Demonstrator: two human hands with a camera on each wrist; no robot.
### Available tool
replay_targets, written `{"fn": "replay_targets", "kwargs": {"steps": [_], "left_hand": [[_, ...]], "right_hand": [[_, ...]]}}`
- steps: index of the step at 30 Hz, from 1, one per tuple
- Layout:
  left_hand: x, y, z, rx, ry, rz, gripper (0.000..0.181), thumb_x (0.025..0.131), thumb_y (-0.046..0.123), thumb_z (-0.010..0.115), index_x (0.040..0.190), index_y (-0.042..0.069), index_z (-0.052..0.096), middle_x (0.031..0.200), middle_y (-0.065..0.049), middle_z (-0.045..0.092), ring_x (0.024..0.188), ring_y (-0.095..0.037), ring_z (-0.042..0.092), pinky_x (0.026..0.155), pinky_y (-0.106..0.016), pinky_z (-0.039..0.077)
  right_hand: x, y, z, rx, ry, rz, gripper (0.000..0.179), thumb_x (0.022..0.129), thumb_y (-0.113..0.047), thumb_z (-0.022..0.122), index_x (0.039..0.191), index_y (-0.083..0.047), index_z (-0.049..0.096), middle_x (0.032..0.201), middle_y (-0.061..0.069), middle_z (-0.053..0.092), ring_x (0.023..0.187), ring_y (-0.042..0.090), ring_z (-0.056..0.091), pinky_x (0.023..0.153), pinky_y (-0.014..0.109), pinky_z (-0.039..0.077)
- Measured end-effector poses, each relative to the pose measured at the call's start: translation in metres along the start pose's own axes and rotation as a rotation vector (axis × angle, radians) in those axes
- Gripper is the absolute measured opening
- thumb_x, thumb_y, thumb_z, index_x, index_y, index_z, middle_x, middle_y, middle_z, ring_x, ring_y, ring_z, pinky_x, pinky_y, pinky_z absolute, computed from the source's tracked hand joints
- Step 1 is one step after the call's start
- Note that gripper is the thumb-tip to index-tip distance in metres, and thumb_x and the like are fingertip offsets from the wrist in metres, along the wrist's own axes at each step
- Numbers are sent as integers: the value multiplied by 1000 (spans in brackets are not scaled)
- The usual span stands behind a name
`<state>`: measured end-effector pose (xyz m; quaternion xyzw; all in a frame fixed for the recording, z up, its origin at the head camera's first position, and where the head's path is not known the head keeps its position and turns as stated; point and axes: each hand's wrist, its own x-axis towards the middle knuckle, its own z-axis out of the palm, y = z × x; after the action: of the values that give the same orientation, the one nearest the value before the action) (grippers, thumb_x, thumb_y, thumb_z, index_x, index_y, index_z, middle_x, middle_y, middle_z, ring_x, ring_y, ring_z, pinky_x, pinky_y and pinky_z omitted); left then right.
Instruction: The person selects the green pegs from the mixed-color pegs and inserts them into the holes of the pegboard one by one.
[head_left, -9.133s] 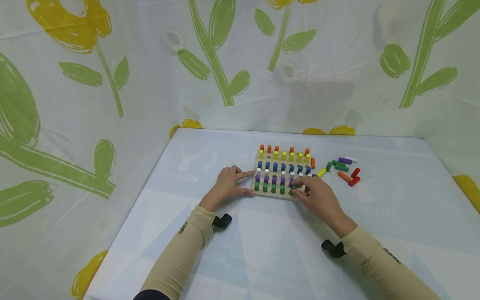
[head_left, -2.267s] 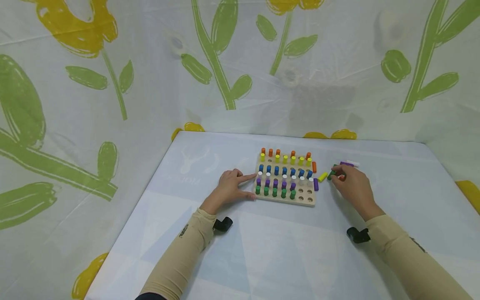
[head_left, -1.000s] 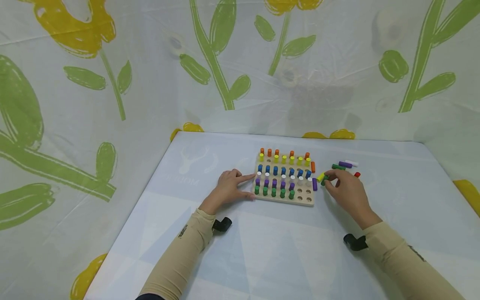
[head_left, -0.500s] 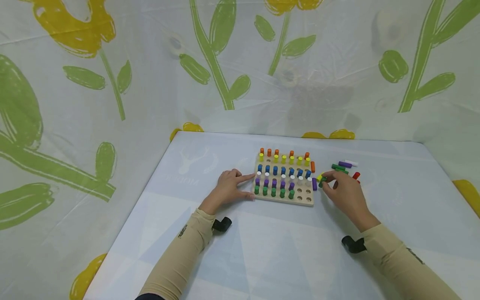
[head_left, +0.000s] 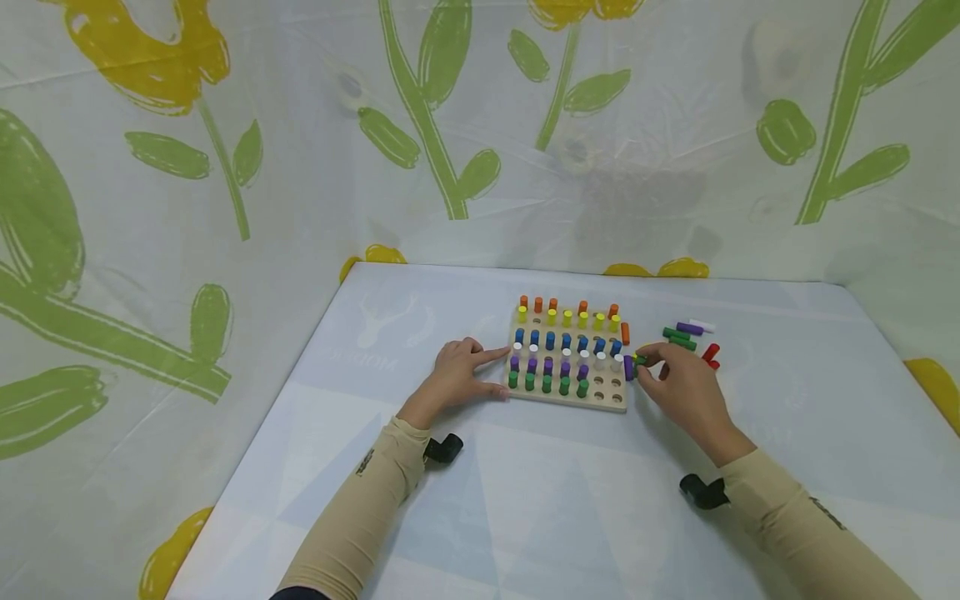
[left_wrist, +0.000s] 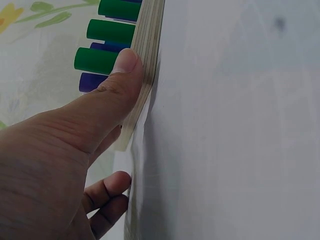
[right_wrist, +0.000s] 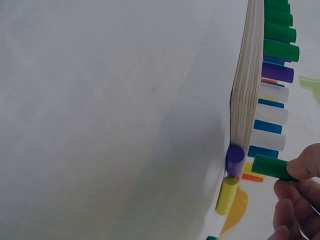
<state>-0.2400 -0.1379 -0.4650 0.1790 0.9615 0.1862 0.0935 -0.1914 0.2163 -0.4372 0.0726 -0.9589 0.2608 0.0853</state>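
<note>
A wooden pegboard [head_left: 551, 398] lies on the table with rows of orange, yellow, blue, white, purple and green pegs standing in it. My left hand [head_left: 459, 371] rests at its left edge, index finger and thumb stretched out and touching it; the thumb [left_wrist: 120, 85] lies on the board's side by the green pegs. Between thumb and fingers, my right hand [head_left: 686, 387] pinches a green peg [right_wrist: 272, 167], held off the table just right of the board. A purple peg [right_wrist: 235, 160] and a yellow peg [right_wrist: 227, 196] lie under it, by the board's edge.
Loose green pegs [head_left: 681, 339], a purple peg [head_left: 689, 329], a white peg [head_left: 702, 326] and red pegs [head_left: 711, 352] lie beyond the right hand. An orange peg [head_left: 626, 333] lies along the board's right edge. Uncovered holes [head_left: 599, 397] show at the board's near right corner.
Over the last second my right hand has carried the green peg leftward, closer to the board's right edge. Earlier it was among the loose pegs. The left hand has stayed put.
</note>
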Motion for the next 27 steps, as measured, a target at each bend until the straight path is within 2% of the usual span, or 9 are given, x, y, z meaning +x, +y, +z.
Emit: {"fn": "replay_targets", "kwargs": {"steps": [9, 19, 27], "left_hand": [[0, 1, 0, -6, -5, -30, 84, 78, 61, 81, 151, 38, 48, 112, -3, 44, 106, -23, 37, 95, -39, 32], [0, 3, 0, -4, -11, -36, 84, 78, 61, 80, 151, 38, 48, 112, -3, 44, 106, -23, 38, 95, -39, 32], [1, 2, 0, 3, -12, -37, 84, 78, 61, 81, 151, 38, 48, 114, -3, 45, 106, -23, 38, 96, -39, 33]], "right_hand": [[-2, -8, 0, 1, -27, 15, 28, 93, -12, 71, 118, 0, 70, 105, 16, 68, 86, 27, 56, 68, 36, 47], [-6, -12, 6, -8, 20, -66, 26, 91, -11, 71, 115, -2, 72, 98, 12, 71, 80, 24, 56, 66, 35, 46], [-8, -16, 10, -1, -16, -72, 25, 91, -13, 73, 114, -3, 72, 96, 8, 70, 81, 22, 55, 66, 34, 47]]}}
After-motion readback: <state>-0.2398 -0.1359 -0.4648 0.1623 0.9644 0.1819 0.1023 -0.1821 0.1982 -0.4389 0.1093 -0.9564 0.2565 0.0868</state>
